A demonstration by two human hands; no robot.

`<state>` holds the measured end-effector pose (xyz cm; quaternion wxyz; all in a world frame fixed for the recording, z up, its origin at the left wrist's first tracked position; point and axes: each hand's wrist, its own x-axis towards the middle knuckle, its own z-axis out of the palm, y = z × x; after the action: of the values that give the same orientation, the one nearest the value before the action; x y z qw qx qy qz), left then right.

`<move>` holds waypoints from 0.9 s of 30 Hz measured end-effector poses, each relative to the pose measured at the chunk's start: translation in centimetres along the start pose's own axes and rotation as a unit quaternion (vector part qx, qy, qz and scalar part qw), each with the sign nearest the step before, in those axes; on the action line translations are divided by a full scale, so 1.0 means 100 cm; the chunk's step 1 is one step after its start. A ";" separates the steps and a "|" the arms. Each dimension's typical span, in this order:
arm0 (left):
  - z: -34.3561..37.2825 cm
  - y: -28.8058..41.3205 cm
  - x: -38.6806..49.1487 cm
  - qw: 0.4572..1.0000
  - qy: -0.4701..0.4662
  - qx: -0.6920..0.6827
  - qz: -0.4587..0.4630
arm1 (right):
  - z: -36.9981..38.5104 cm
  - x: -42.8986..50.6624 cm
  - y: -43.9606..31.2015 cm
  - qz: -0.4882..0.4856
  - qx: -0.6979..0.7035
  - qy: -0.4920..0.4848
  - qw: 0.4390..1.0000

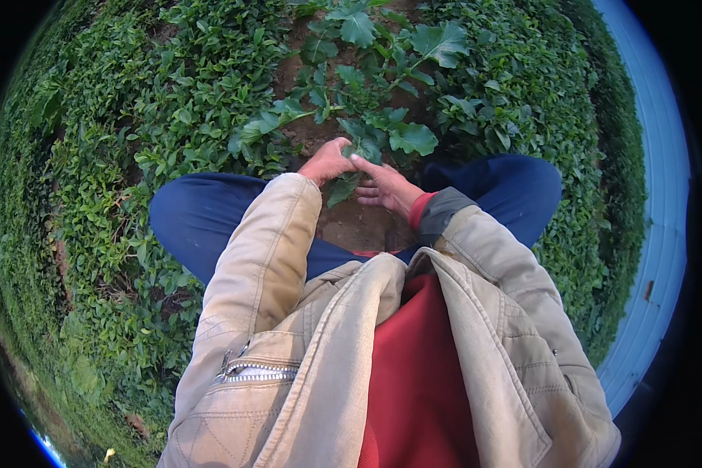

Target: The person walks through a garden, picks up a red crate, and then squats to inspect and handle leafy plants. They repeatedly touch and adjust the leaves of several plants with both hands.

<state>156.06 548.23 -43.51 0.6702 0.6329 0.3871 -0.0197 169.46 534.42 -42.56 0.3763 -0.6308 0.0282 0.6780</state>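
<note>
My left hand (329, 162) is closed around a lobed green leaf (343, 188), whose lower part hangs below the fingers. Beside it, my right hand (389, 186) has its thumb against the leaf and my left fingertips. Its other fingers are loosely bent and apart; whether they grip a stem behind the leaf is hidden. Just beyond both hands grows a broad-leaved plant (414, 138), resembling a brassica, with long pale stalks. More of its large leaves (441, 44) spread farther up the row.
Dense leafy shrubs (210, 70) line the left, with more shrubs (520, 76) on the right. Bare brown soil (357, 225) lies between my bent knees in blue trousers (205, 216). A pale blue ribbed surface (661, 175) runs along the far right.
</note>
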 end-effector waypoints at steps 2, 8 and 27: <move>-0.001 0.006 -0.003 1.000 -0.020 0.003 0.004 | 0.002 0.003 0.003 0.005 0.047 0.008 0.999; -0.002 0.003 -0.005 0.995 -0.031 0.086 0.047 | -0.011 0.020 0.005 -0.009 0.108 -0.030 0.994; -0.026 -0.018 -0.002 0.981 0.007 -0.105 -0.162 | -0.026 0.036 0.011 -0.224 -0.306 0.152 0.913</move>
<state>153.67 550.01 -44.61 0.7180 0.4881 0.4893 -0.0826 171.30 533.97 -46.73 0.2981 -0.8002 -0.2661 0.4472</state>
